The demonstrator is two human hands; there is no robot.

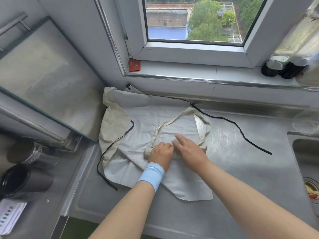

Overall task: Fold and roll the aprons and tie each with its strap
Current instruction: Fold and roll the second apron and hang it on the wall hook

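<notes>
Two sets of fingers meet on one apron (pixel 179 128). The fingers (pixel 168 147) of your left hand (pixel 161 153) are curled down over the rolled-up near end of the cloth and grip it. The fingers (pixel 180 138) of your right hand (pixel 189 150) are nearly straight and lie flat, released, pressing on the roll and on the folded panel just beyond it. The two hands touch at the fingertips. A light blue wristband (pixel 151 175) sits on your left wrist.

The roll lies crosswise in front of you, its ends showing to either side of your hands. Beyond it, the unrolled part of the apron is a pale, creased, folded panel, and the beige neck strap (pixel 172 121) loops across it. More of the same pale cloth with beige edging is spread underneath and to the left; you cannot tell from here whether it is a second apron. One black strap (pixel 233 123) trails off to the right over the bare metal, and another black strap (pixel 110 149) curves down the left edge of the cloth.

All of it rests on a steel tabletop (pixel 250 178). A sink (pixel 305 149) opens at the right edge. Two dark canisters (pixel 19 180) lie at the far left. On the window sill (pixel 181 69) a small red packet (pixel 134 65) stands in the corner.
</notes>
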